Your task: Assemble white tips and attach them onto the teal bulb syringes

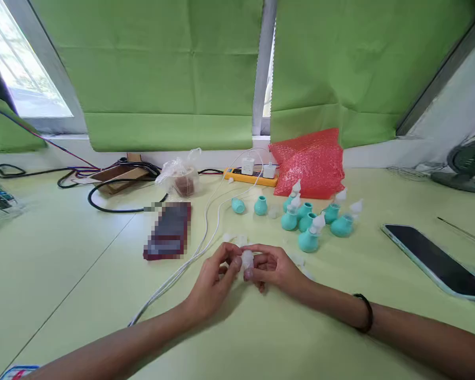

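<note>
A small translucent white piece (247, 259) is pinched between my two hands over the table. My left hand (217, 274) closes its thumb and forefinger at the piece's left side. Around its right side my right hand (275, 270) curls, thumb below and forefinger on top. Fingers hide much of the piece's shape. Just beyond them lie more white translucent pieces (241, 240). Farther right stand several small teal pots, some topped with white flame-shaped pieces, such as the nearest pot (307, 241). One teal pot (238, 206) lies on its side, beside an upright open pot (260, 206).
White cables (206, 232) run from an orange power strip (245, 177) past my left hand. A dark red-edged phone or case (168, 232), partly blurred, lies left. A red bubble-wrap pouch (309, 163) stands behind the pots. A tablet (435, 258) lies right, near a fan (471, 161).
</note>
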A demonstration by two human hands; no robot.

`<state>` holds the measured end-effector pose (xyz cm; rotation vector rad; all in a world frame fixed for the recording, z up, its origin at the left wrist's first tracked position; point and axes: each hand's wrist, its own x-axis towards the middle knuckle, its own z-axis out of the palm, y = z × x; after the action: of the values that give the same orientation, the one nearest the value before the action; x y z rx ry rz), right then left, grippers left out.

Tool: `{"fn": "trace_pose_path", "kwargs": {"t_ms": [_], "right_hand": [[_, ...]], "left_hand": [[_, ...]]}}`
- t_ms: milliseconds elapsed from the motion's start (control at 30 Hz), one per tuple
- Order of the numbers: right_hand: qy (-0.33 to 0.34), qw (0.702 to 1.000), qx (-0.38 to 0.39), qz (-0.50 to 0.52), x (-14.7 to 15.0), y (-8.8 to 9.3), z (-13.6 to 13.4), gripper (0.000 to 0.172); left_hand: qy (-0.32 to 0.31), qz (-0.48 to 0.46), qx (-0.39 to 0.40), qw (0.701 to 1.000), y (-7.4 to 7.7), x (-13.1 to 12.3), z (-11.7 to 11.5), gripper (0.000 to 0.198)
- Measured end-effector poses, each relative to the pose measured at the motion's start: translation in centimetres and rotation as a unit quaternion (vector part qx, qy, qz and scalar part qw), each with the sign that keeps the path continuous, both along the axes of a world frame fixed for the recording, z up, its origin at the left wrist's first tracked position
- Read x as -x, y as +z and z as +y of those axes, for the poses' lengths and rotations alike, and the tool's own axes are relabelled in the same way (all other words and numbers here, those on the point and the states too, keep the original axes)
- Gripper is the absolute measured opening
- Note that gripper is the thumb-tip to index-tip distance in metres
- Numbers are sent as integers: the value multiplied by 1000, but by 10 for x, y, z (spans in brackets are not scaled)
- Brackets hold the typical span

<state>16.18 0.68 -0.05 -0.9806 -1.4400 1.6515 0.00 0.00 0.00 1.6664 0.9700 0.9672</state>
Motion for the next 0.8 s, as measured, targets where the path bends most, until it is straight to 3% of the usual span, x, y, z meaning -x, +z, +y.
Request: {"fn": "trace_pose_path", "kwargs": {"t_ms": [167, 367, 800], "right_hand": [[-2, 1000, 5, 10, 0, -1, 1, 53], [15, 1000, 2, 7, -2, -3, 2, 53], [-12, 1000, 7, 25, 0, -2, 1, 51]], "left_hand": [[-24, 10, -26, 999, 5, 1, -4, 18], [19, 34, -85, 996, 6, 3, -1, 21], [57, 25, -129, 990, 8, 2, -1, 12]]}}
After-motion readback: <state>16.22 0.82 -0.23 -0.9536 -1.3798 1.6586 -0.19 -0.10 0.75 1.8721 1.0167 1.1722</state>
